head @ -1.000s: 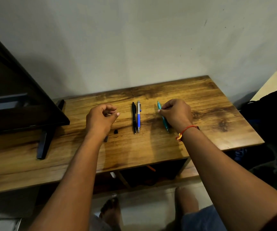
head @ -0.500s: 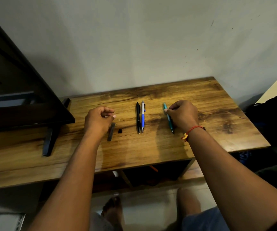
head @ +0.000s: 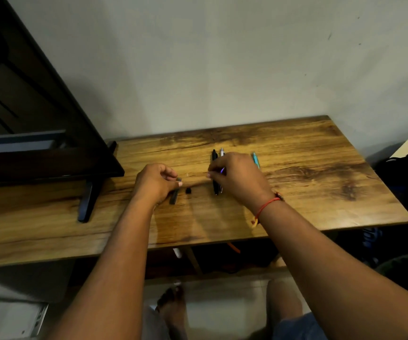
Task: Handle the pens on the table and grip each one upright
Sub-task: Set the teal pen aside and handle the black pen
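Wall (head: 222, 69): one, pale and plain, behind the table.
Table (head: 320, 192): one, wood-grain top, set against the wall.
Screen (head: 38, 155): one, dark, at the table's left end, standing on one visible black foot (head: 87, 204).
Hands: two, both over the table's middle.
Left hand (head: 156, 182): fingers curled, thumb and forefinger pinching the far end of the grey pen barrel.
Right hand (head: 239, 177): fingers curled down onto the black and blue-and-white pens; motion blur hides whether it grips either one.
Whole pens: three, all lying flat, pointing away from the person.
Black pen (head: 214, 157): just left of the blue-and-white pen (head: 222, 152), the two side by side, middles hidden by the right hand.
Teal pen (head: 255, 160): apart to the right, mostly behind the right hand.
Grey pen barrel (head: 174, 197): one, on the table, left of the three.
Black cap (head: 188, 190): one, just right of the barrel.
Red thread (head: 266, 206): one, round the right wrist.
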